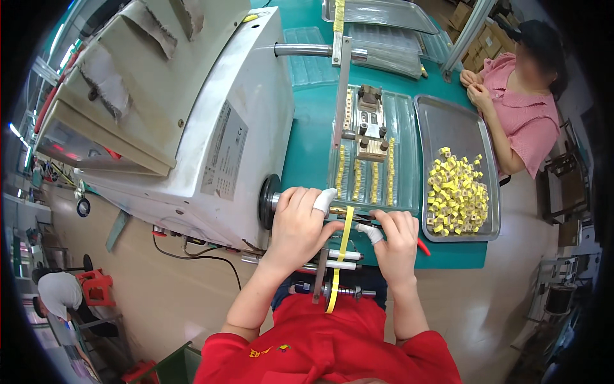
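My left hand (299,224) is closed at the end of the winding machine's spindle (271,201), a white finger cot (325,200) on one fingertip. What its fingers grip is hidden. Just right of those fingertips, a strip of yellow tape (343,246) runs up from a roll (331,302) near my waist, past two white rollers (343,259). My right hand (398,242) is closed around a slim dark tool with a red handle (423,248). Its thumb also wears a white cover (369,233), close to the tape.
The white machine (246,128) stands at left. Beyond my hands, a clear tray (409,153) holds rows of small yellow-wrapped parts and a metal fixture (371,137). A metal tray (425,128) at right carries a heap of yellow-taped parts (457,192). A person in pink (521,109) sits beyond it.
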The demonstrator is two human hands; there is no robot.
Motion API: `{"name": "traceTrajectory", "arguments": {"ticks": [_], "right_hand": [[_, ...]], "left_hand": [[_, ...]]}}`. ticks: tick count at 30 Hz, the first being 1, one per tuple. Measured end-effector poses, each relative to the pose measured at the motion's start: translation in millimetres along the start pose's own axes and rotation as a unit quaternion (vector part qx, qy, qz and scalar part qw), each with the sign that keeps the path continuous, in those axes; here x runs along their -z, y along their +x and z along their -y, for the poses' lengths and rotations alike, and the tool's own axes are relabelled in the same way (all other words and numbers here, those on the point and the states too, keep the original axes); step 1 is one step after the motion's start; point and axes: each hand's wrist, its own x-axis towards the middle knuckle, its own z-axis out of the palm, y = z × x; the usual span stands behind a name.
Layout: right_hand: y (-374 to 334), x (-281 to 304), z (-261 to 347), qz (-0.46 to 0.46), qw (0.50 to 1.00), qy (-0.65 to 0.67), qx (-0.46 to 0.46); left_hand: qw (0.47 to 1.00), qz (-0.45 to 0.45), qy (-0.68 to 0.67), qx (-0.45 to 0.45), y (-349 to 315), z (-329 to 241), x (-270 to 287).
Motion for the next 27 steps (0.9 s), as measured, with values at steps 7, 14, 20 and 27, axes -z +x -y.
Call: {"name": "traceTrajectory", "arguments": {"ticks": [7, 14, 20, 27], "right_hand": [[4, -5, 6, -0.002, 1.0, 0.024, 0.007], [8, -4, 10, 0.008, 1.0, 0.021, 0.011], [4, -5, 10, 0.011, 1.0, 0.022, 0.009], [2, -11, 13, -0.085, 0.973, 0.151, -0.154]], "left_hand": [[0.999, -0.029, -0.013, -0.01, -4, 1, -3], [0.999, -0.026, -0.017, -0.009, -4, 1, -4], [0.999, -0.03, -0.013, -0.01, -5, 2, -4], [1.0, -0.006, -0.026, -0.006, -5, 1, 0]]}}
